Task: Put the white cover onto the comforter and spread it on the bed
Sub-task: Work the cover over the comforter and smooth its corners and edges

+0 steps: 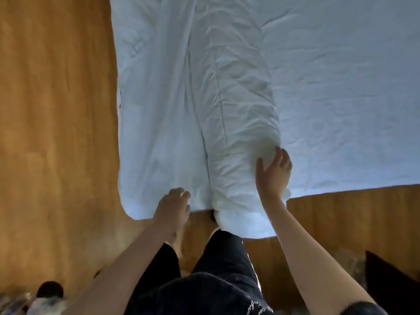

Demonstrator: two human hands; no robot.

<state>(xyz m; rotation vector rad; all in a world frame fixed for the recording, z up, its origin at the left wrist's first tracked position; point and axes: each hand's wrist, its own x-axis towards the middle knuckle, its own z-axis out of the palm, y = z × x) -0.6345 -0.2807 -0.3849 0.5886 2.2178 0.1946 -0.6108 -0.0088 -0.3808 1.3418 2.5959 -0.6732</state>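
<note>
You're mid-covering: both hands, left (172, 208) and right (272, 173), released, flank the rolled white fabric comforter (238, 155); next, grasp its six-o'clock end.

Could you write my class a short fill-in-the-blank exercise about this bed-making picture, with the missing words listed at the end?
1. The bedding spread on the bed is ____ in colour.
2. The floor beside the bed looks like it is made of ____.
3. The right hand rests with straight fingers against the side of a long bunched ____ in the bedding.
4. The left hand is at the ____ of the bedding nearest the person.

Missing words: white; wood; roll; edge
</note>
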